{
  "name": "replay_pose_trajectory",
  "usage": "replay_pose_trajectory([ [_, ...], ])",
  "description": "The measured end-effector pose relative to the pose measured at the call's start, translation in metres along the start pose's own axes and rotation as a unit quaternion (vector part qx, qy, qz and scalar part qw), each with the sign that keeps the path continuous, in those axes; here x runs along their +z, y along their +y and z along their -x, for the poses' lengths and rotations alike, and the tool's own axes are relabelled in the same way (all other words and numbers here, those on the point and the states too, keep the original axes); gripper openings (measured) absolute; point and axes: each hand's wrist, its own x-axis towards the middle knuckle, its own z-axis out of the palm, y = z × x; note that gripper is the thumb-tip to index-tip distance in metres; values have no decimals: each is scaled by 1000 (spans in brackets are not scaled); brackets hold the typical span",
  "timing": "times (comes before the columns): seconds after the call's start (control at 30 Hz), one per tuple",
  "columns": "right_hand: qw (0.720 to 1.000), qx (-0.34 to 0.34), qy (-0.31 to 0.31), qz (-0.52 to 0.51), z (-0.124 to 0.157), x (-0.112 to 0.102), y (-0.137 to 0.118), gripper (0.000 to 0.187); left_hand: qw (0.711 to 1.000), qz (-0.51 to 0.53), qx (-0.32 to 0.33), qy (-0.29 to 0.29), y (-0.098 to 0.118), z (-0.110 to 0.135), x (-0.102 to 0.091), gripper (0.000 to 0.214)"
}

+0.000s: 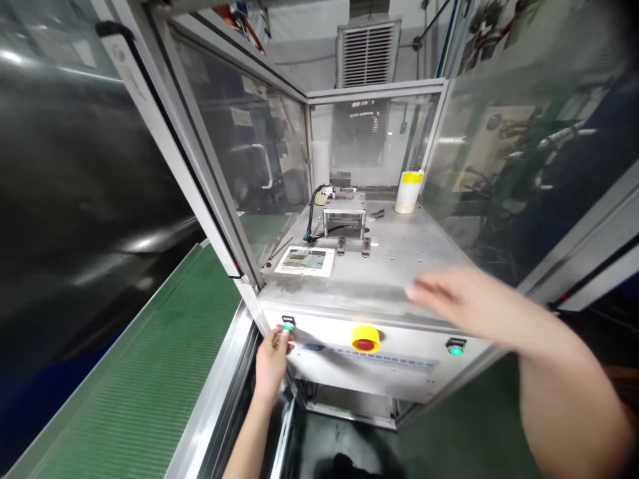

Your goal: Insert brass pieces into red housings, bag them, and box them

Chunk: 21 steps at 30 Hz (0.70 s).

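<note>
My left hand [272, 356] is at the front panel, its thumb at the left green-lit button [288, 326]. The fingers are loosely bent and apart, with nothing visible between them. Over the front edge of the metal worktop [389, 276] is my right hand [449, 296], blurred by motion, pointing left. Its fingers are smeared, and I see no object in it. Below and right of it, a second green-lit button [455, 350] is uncovered. Between the two buttons sits a red emergency stop button [365, 342] with a yellow surround.
Clear panels in metal frames [200, 159] enclose the worktop. A small raised fixture [344, 211] with a black cable stands on it, near a printed sheet [305, 261] and a white-and-yellow canister [409, 193]. A green conveyor belt [164, 359] runs along the left.
</note>
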Motion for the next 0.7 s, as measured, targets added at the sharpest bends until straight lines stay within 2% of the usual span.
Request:
replay_pose_trajectory([
  [0.03,998,49,-49,2,37,24,13,46,1000,4,10,-8,0,-11,0,64],
  [0.1,978,194,-76,3,88,77,46,45,999,8,27,-25,-1,-22,-1,59],
  [0.13,968,238,-76,-19,100,101,63,42,999,8,33,-31,-3,-24,-2,57],
  [0.2,960,257,-62,-94,109,139,92,47,998,4,45,-35,-6,-22,-2,52],
  [0.23,955,263,-51,-126,108,151,102,50,998,0,50,-34,-7,-21,-2,50],
  [0.33,941,300,-27,-152,105,165,119,56,998,-15,62,-27,-11,-18,1,46],
  [0.47,935,348,3,-68,116,170,133,50,995,-50,88,-15,-9,-14,2,43],
  [0.7,956,280,47,-70,129,191,177,29,976,-171,136,4,12,-1,-6,27],
])
